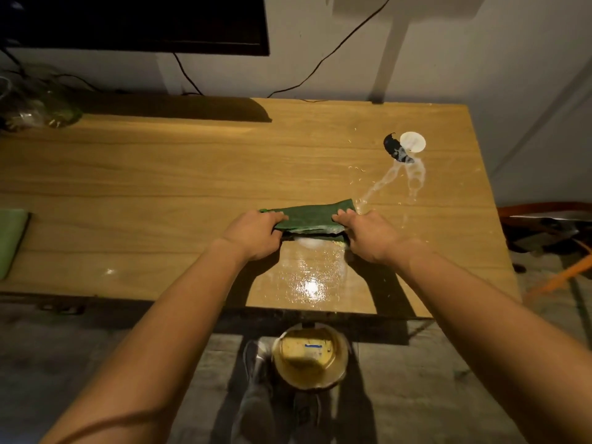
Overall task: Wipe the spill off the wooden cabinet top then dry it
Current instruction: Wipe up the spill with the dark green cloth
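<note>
A dark green cloth (312,216) lies stretched flat on the wooden cabinet top (160,174). My left hand (254,233) grips its left end and my right hand (368,235) grips its right end. Just in front of the cloth a wet, shiny patch of spill (312,277) reaches to the cabinet's front edge. More spilled liquid (394,177) trails from the cloth's right corner toward the back right, ending in small pools.
A black object (395,149) and a white round lid (412,141) lie at the back right near the spill. A light green cloth (11,238) rests at the left edge. A yellow bucket (310,355) stands on the floor below the front edge. Glassware (38,104) sits back left.
</note>
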A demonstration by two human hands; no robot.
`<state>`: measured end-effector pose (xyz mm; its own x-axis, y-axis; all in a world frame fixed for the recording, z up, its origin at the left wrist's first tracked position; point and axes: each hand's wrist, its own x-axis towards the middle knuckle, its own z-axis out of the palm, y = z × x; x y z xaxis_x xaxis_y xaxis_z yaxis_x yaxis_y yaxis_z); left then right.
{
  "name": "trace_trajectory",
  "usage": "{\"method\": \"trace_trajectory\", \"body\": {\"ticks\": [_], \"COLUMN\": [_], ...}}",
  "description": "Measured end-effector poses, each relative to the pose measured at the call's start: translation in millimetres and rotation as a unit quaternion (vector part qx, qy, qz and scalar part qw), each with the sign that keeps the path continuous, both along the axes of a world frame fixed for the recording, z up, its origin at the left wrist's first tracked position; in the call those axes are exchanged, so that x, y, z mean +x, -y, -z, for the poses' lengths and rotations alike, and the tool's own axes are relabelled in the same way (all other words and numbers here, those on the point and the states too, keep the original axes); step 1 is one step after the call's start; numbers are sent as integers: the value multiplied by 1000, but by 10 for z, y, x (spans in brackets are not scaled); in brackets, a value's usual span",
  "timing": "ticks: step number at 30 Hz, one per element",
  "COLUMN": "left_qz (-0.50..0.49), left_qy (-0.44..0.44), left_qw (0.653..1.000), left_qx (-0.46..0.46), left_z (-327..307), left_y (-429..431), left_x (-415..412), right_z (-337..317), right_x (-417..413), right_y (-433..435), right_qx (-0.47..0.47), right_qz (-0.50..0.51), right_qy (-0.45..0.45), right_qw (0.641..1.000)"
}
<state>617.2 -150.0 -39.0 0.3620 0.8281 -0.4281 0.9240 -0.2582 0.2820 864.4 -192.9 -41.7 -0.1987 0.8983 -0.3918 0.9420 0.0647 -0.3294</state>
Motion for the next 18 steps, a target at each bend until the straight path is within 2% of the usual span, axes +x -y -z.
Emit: {"method": "trace_trajectory", "body": {"ticks": [8, 18], "left_qz": [-5, 22], "left_qy": [24, 45], "left_qw": [1000, 999], "left_qx": [-1, -22], "left_z": [-49, -47], "left_y": [617, 1283], "left_x": [-58, -77], "right_z": [17, -34], "right_x": [-29, -128], "right_y": [555, 1287], "right_qx": [9, 3], "right_qz": [-24, 10], "right_qy": [8, -21], "right_qw": [1000, 1000]}}
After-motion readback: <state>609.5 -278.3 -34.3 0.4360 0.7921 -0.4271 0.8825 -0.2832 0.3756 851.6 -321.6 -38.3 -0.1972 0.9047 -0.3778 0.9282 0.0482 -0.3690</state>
